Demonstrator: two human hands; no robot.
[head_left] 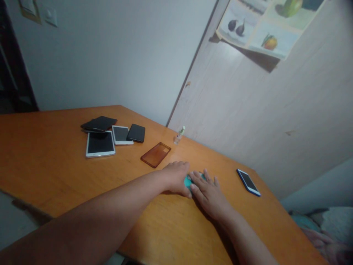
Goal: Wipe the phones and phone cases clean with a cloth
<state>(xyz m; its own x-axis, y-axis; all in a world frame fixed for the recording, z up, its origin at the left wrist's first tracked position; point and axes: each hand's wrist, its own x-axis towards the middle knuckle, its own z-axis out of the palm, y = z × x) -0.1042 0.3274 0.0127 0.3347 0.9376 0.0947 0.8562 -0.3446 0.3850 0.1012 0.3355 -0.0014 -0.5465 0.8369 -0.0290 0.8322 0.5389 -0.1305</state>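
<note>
A small flat teal item lies on the table between my hands, mostly covered, so I cannot make out its kind. My left hand curls around its left side, thumb near the front and fingers at the back. Flat on top of it rests my right hand, fingers stretched and spread. Just beyond my left hand lies an amber see-through phone case. A small clear bottle stands near the table's back edge.
On the orange-brown wooden table, a white-framed tablet, a smaller white device, a black device and black folding covers lie at the left. A phone with a blue edge lies at the right. Walls rise behind.
</note>
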